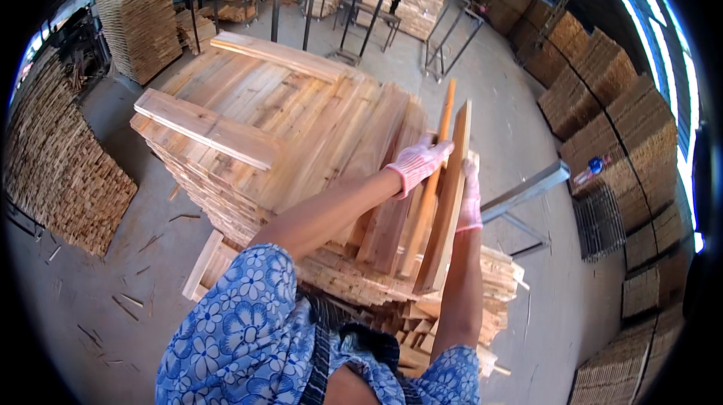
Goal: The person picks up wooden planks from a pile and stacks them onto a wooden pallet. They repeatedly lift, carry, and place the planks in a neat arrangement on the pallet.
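Both my hands wear pale pink knit gloves. A long wooden plank (pixel 446 213) stands tilted on its edge at the right side of a large stack of boards (pixel 301 141). My left hand (pixel 423 161) is closed at the plank's left face, over a narrow orange-toned wood strip (pixel 446 107) that runs beneath it. On the plank's right side, my right hand (pixel 470 198) grips it, with its fingers partly hidden. Two loose boards, a nearer one (pixel 207 128) and a farther one (pixel 279 56), lie across the stack top.
Short wood pieces (pixel 418 333) are piled below the stack's near side. A metal frame (pixel 527 190) stands close on the right. Tall lumber stacks rise at the left (pixel 64 160) and along the right wall (pixel 629 137). Wood scraps (pixel 124 307) litter the floor at left.
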`<action>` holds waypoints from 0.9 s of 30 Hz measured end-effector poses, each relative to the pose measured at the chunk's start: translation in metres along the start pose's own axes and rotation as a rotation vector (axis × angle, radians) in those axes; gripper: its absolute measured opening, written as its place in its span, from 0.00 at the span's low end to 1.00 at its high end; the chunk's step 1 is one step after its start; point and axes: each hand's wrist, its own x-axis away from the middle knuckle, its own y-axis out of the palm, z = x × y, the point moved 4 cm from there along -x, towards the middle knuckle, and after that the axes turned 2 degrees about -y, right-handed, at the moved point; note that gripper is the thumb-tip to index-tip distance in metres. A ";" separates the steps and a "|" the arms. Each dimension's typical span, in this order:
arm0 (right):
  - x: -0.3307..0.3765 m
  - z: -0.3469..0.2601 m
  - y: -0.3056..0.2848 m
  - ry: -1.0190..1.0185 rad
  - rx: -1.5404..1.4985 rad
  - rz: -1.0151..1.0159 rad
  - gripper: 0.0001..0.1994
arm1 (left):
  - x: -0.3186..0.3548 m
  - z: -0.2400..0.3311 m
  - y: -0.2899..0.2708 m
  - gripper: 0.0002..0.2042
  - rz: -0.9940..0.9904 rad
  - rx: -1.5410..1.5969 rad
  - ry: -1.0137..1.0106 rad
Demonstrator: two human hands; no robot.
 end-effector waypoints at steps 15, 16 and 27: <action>-0.025 0.015 -0.041 0.143 1.590 0.365 0.42 | 0.009 -0.069 -0.055 0.38 0.030 -0.860 -0.274; -0.033 0.025 -0.025 0.122 1.696 0.179 0.40 | 0.005 -0.066 -0.056 0.38 -0.020 -0.831 -0.307; -0.021 -0.028 -0.109 0.273 0.383 0.282 0.41 | -0.016 0.033 0.078 0.34 0.125 -0.094 -0.249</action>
